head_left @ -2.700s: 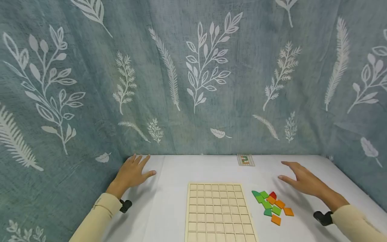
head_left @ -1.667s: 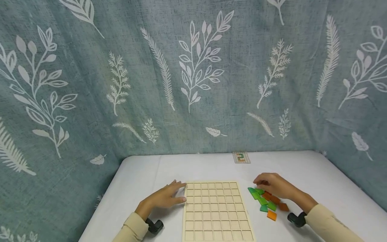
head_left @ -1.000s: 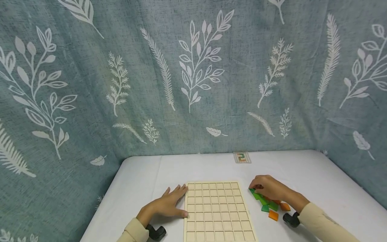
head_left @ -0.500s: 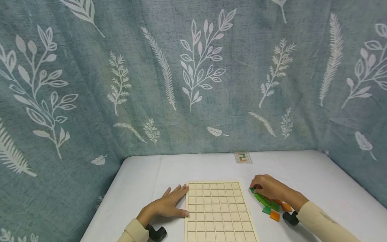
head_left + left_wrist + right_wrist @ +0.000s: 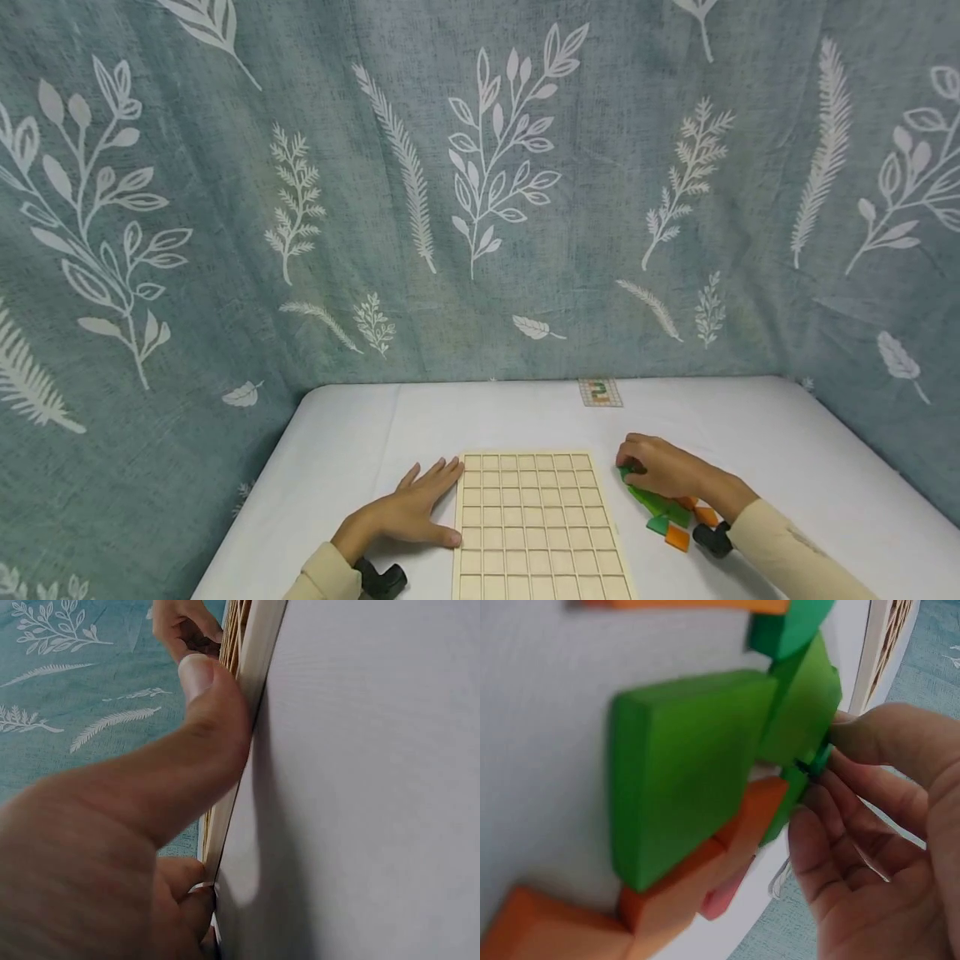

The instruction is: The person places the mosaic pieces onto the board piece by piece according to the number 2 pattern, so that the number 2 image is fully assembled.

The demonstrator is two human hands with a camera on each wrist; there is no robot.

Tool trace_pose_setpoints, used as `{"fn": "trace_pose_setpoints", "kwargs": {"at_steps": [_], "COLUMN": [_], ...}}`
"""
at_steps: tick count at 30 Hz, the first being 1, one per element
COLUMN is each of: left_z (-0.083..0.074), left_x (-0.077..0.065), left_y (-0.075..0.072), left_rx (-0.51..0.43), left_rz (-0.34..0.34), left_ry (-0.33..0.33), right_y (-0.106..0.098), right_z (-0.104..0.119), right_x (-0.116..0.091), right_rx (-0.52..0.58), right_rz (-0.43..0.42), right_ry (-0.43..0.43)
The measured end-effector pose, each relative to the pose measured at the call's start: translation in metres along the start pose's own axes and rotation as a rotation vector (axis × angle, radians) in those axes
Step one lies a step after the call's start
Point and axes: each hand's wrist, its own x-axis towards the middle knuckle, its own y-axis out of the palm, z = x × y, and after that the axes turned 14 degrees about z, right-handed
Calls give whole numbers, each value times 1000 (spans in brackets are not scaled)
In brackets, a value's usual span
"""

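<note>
A cream grid board (image 5: 536, 500) lies on the white table. My left hand (image 5: 412, 510) rests along its left edge, fingers spread, with the thumb (image 5: 214, 697) against the board's side in the left wrist view. Right of the board is a loose group of flat coloured tiles. My right hand (image 5: 663, 467) is over the far end of this group, thumb and fingers curled. It pinches a dark green tile (image 5: 821, 759), mostly hidden by the fingers. Close by lie light green tiles (image 5: 694, 765), orange tiles (image 5: 677, 537), a teal tile (image 5: 657, 524) and a red tile (image 5: 727, 889).
A small card (image 5: 600, 392) with a grid and a coloured pattern lies at the table's back edge. Behind the table hangs a blue-green curtain (image 5: 480, 317) with white leaf prints. Each wrist carries a black camera (image 5: 382, 579).
My left hand has come from the table's far left to the board's edge. The right hand has moved left and down onto the tiles, curling its fingers; lately both have stayed nearly still.
</note>
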Motion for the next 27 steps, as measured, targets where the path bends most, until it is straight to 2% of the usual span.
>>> {"fn": "trace_pose_setpoints", "kwargs": {"at_steps": [4, 10, 18, 27], "left_z": [0, -1, 2, 1], "left_x": [0, 1, -2, 1], "left_y": [0, 1, 1, 1], "left_rx": [-1, 3, -3, -2], "left_rz": [-2, 5, 13, 9], "left_ry": [4, -3, -7, -4], "right_y": [2, 1, 6, 9], "right_z": [0, 6, 12, 19], "right_x": [3, 1, 1, 6], "right_rx": [38, 124, 75, 55], "right_rz": [-32, -90, -164, -225], "right_ry": [15, -14, -182, -226]}}
